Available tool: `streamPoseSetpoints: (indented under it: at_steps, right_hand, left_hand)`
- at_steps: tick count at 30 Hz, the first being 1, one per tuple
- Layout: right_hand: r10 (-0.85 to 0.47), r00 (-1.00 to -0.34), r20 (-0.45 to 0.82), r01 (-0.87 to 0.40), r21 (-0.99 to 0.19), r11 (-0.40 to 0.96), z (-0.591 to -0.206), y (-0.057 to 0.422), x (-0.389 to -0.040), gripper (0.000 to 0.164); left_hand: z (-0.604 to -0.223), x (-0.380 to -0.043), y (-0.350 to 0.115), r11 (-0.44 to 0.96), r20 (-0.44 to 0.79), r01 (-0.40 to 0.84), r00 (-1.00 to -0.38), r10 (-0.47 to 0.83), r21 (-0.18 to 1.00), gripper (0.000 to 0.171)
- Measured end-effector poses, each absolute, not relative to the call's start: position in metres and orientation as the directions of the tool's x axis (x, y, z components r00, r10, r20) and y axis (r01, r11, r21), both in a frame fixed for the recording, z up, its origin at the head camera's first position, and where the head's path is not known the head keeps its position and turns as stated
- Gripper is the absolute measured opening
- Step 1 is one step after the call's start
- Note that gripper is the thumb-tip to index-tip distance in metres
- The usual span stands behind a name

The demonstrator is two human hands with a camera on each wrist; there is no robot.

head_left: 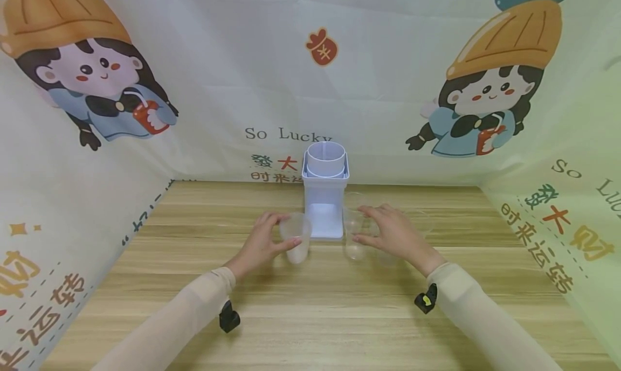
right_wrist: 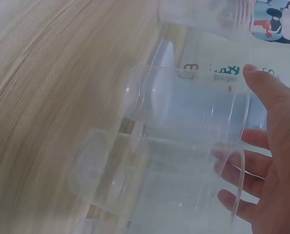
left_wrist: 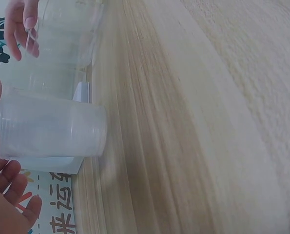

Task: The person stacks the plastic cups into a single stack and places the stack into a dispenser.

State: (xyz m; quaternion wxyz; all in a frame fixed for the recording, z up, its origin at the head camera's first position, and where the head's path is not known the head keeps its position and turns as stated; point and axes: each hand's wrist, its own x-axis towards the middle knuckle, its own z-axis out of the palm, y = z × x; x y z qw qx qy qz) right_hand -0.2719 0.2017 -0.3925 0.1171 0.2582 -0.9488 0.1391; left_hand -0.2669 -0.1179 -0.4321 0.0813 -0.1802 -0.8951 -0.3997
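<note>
My left hand grips a stack of translucent plastic cups near the rim, thumb on the near side and fingers on the far side. In the left wrist view the nested cups appear upright. My right hand pinches a single clear plastic cup at its rim between thumb and index finger. More clear cups stand beside it, partly behind the other fingers in the right wrist view. Between the two hands is a pale square holder with a round tube in its top.
A wood-grain table spreads below both arms. Behind and beside it hangs a printed cloth with cartoon figures and lettering. The holder is close to the table's back edge. Small black cameras sit at both wrists.
</note>
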Motion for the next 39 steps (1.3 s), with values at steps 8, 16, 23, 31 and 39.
streamPoseSetpoints:
  at_steps: [8, 16, 23, 31, 39]
  right_hand:
    - [-0.467, -0.835, 0.293, -0.529, -0.188, 0.828, -0.386, 0.192, -0.270, 0.075]
    - [-0.476, -0.835, 0.277, -0.533, -0.187, 0.825, -0.382, 0.180, -0.270, 0.078]
    - [-0.498, -0.822, 0.275, -0.555, -0.198, 0.808, -0.376, 0.169, -0.272, 0.077]
    - [-0.537, -0.778, 0.327, -0.608, -0.177, 0.774, -0.363, 0.161, -0.273, 0.074]
    - [-0.547, -0.753, 0.365, -0.624, -0.133, 0.770, -0.345, 0.160, -0.272, 0.074]
  left_hand:
    - [-0.434, -0.267, -0.119, 0.622, 0.296, 0.394, -0.919, 0.261, 0.676, 0.067]
    - [-0.434, -0.268, -0.118, 0.628, 0.288, 0.390, -0.921, 0.263, 0.673, 0.067]
    - [-0.433, -0.267, -0.119, 0.620, 0.292, 0.392, -0.920, 0.262, 0.680, 0.067]
    - [-0.432, -0.266, -0.118, 0.622, 0.272, 0.369, -0.929, 0.249, 0.691, 0.068]
    - [-0.432, -0.265, -0.117, 0.621, 0.293, 0.388, -0.922, 0.254, 0.682, 0.067]
